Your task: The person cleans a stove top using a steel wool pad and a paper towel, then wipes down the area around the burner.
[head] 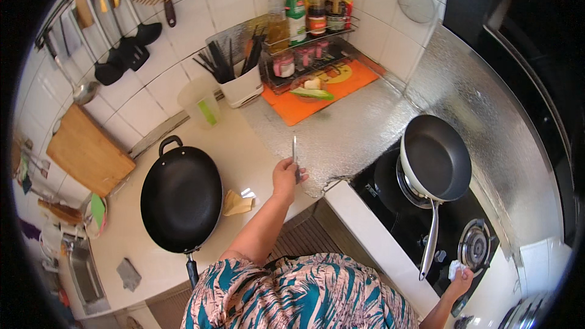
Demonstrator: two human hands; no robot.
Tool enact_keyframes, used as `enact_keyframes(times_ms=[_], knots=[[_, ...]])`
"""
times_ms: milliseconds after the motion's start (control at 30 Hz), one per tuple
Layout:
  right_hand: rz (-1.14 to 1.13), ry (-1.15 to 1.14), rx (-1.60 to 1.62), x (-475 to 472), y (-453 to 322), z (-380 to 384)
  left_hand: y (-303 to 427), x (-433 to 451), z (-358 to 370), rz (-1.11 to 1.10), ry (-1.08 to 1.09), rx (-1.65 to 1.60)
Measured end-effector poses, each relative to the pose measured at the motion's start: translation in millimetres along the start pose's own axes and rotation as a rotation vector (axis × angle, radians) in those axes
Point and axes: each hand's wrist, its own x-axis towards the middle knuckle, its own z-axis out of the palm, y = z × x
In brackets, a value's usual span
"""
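Observation:
My left hand (287,176) is closed around a narrow item with a silvery upper part (295,146), perhaps a blade, and a dark lower end. It points away from me above the joint between the beige counter and the foil-like worktop cover. At the lower right, my right hand (460,281) pinches a crumpled white tissue or cloth (456,270) beside the front burner (475,246) of the black gas hob. Over the rear burner sits a white-sided frying pan (432,160), dark inside. Its steel handle (430,244) points towards me.
A black wok (183,198) and a folded tan cloth (237,203) lie left of my arm. Behind are a clear jug (201,105), a utensil holder (242,87), bottles on a rack (297,13) and an orange mat (295,114). A wooden cutting board (89,148) leans on the wall.

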Motion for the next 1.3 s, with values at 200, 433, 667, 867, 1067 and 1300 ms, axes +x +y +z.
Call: enact_keyframes(times_ms=[200,433,667,867,1067,1300], knots=[[0.059,0.029,0.001,-10,-9,-1,5,1,-2,0.000,0.009,0.042],[-0.025,0.046,0.084,-10,11,-6,4,1,5,-0.017,0.015,0.041],[0.061,0.070,-0.044,-11,13,-2,-3,16,0,-0.021,0.038,0.063],[0.096,0.097,-0.018,-10,8,-8,1,35,4,-0.006,0.006,0.088],[0.139,0.079,-0.044,-19,0,-7,14,55,-5,0.036,0.033,0.210],[0.011,0.161,-0.139,-24,8,-14,19,75,-6,0.104,0.038,0.401]])
